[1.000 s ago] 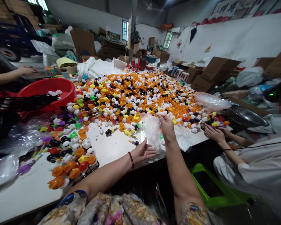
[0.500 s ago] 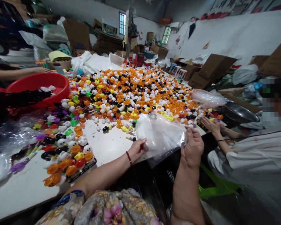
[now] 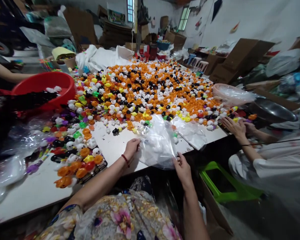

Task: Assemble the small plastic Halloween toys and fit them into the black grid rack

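Between my two hands a clear plastic bag (image 3: 157, 143) is spread at the table's front edge. My left hand (image 3: 132, 148), with a red bead bracelet at the wrist, pinches the bag's left edge. Fingers of my right hand (image 3: 182, 166) grip its lower right corner. Beside it more clear bags (image 3: 190, 131) lie flat on the white table (image 3: 103, 133). Just behind the bags spreads a big heap of small plastic toy heads (image 3: 150, 90) in orange, white, black and yellow. Some are on sticks, such as a black one (image 3: 115, 131).
At the left stand a red basin (image 3: 67, 90) and a rack of toy-topped sticks (image 3: 75, 163). A co-worker's hands (image 3: 236, 128) touch the heap at the right, near a pink basin (image 3: 221, 96) and metal bowl (image 3: 272, 110). A green stool (image 3: 217, 193) is below.
My right hand has come down and left with the bag, which now lies lower and flatter. My left hand has shifted left. Other bags on the table have come into sight.
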Motion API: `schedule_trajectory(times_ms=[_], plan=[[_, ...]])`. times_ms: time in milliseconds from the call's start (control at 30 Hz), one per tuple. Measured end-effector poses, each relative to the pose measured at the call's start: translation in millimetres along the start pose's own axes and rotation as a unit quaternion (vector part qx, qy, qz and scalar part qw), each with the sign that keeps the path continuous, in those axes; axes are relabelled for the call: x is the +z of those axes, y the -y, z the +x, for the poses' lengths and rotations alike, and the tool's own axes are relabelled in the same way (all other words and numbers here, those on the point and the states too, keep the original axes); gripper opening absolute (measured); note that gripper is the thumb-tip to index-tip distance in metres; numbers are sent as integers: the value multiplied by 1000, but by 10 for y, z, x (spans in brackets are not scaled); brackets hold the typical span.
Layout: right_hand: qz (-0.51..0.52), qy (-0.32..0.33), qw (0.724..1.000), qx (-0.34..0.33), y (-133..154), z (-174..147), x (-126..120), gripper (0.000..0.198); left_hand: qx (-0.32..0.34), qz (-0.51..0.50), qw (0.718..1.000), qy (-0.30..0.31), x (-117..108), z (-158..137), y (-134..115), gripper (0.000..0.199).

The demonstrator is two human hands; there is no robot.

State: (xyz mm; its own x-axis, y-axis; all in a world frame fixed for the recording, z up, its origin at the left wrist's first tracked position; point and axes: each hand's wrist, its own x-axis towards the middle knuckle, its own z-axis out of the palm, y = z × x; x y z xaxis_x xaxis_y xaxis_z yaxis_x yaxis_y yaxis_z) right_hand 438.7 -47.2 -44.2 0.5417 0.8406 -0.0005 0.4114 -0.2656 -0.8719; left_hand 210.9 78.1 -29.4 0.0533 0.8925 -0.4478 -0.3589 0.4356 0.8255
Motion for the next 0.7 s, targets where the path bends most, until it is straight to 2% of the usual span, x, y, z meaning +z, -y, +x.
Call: schedule_trajectory(times_ms=[100, 167, 267, 333, 467, 567, 700], plan=[[-9, 9, 1000, 27, 41, 42, 163, 77, 35, 38, 999, 7, -39, -36, -21, 26], [21, 25, 999, 31, 108, 94, 274, 80, 51, 49, 997, 15, -34, -61, -32, 24], [137, 77, 987, 25, 220, 163, 459, 76, 58, 57, 996, 23, -17, -81, -35, 30], [211, 98, 972, 29, 280, 201, 575, 67, 67, 77, 995, 19, -25, -79, -33, 34], [228, 54, 971, 40, 352, 330, 682, 50, 133, 131, 982, -44, -98, -54, -65, 30], [204, 18, 978, 34, 399, 490, 648, 48, 175, 156, 967, -101, -165, -29, -118, 22], [146, -20, 989, -5, 499, 706, 607, 50, 185, 178, 954, -157, -231, 36, -139, 19]])
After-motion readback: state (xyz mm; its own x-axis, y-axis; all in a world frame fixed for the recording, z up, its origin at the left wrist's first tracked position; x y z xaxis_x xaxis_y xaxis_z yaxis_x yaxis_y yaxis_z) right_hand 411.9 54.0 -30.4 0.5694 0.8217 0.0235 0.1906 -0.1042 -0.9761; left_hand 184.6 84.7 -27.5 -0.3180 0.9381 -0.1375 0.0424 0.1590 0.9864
